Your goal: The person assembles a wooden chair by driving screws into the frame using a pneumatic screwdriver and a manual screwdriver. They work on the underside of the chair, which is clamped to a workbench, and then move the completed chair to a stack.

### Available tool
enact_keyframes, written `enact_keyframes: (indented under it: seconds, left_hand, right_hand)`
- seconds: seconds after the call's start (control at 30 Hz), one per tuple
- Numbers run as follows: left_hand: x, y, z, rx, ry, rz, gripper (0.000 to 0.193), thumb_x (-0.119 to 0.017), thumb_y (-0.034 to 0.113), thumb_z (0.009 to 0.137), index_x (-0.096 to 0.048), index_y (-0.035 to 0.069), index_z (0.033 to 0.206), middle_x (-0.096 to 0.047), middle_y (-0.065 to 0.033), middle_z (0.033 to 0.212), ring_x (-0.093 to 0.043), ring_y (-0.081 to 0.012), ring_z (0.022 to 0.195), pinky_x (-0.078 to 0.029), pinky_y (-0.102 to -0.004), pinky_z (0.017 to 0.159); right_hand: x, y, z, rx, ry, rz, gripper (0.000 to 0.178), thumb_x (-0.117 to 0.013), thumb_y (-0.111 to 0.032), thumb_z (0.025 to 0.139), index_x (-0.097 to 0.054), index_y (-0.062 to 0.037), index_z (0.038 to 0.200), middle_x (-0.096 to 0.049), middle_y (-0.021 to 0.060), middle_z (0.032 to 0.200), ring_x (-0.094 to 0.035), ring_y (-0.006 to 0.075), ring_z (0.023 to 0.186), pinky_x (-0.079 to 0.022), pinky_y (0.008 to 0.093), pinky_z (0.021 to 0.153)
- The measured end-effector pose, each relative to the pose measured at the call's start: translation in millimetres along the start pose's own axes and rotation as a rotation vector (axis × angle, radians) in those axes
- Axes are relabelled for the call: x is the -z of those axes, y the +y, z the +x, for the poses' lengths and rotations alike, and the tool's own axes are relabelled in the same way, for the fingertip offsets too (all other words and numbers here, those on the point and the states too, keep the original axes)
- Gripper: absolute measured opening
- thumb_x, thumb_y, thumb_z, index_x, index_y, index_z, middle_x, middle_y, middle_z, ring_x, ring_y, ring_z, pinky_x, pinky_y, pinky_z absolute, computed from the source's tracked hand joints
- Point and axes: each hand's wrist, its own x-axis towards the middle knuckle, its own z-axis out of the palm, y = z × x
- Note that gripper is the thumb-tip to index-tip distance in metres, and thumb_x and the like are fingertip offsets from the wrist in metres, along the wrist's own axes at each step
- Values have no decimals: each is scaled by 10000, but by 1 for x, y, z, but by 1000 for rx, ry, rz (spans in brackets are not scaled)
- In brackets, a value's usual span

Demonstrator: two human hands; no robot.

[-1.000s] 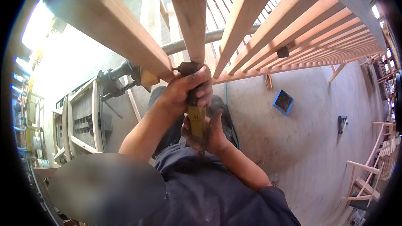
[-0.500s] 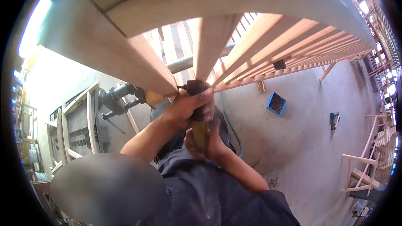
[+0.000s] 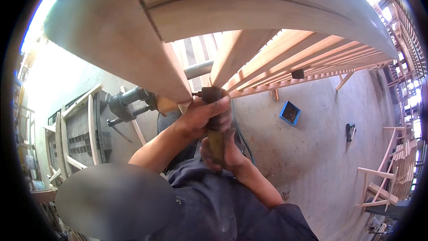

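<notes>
Both of my hands are closed around a right-angle drill (image 3: pixel 216 140) with a dark head and an olive-yellow body. My left hand (image 3: pixel 200 117) wraps the upper part just below the head, its thumb across the front. Lower down, my right hand (image 3: pixel 232 154) grips the body. The short bit points left from the drill head and meets the edge of a thick pale wooden post (image 3: pixel 147 60); whether its tip is inside the wood is hidden. This post joins a curved wooden rail (image 3: pixel 258 15), and a row of wooden slats (image 3: pixel 238 56) runs beside it.
A metal screw clamp (image 3: pixel 127 105) sits left of the post. A metal pipe (image 3: pixel 199 69) passes behind the slats. On the floor are a blue box (image 3: pixel 290 113) with dark contents, another hand tool (image 3: pixel 350 132) and a hose (image 3: pixel 244 140). Wooden frames (image 3: pixel 381 174) stand at right.
The wooden post and rail appear lower and further right in the picture, as the view has shifted. Both hands keep their hold on the drill, with its bit still at the post.
</notes>
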Motion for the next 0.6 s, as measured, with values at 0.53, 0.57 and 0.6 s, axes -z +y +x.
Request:
enact_keyframes:
  seconds: [0.53,0.57,0.6]
  left_hand:
    - [-13,7,0,-13,71,153,350,-601,417,999,-468,116,878,-417,9,643,-482,-126,536,-438,-285,548]
    - [-12,8,2,-12,53,126,320,-605,379,1003,-482,110,880,-432,7,647,-489,-127,549,-446,-288,550]
    - [-11,7,1,-5,45,97,290,-609,340,1006,-496,104,881,-447,5,651,-496,-128,563,-454,-291,553]
  right_hand:
    - [18,17,-5,138,-114,-38,1062,-265,-979,734,-517,-56,1195,-613,88,832,-490,128,467,-353,229,417]
    - [21,20,-4,147,-133,-17,1037,-253,-960,763,-519,-55,1192,-610,80,811,-479,125,461,-346,231,413]
    - [24,26,-4,149,-154,14,1012,-241,-942,792,-521,-54,1189,-607,73,790,-467,121,455,-339,233,408]
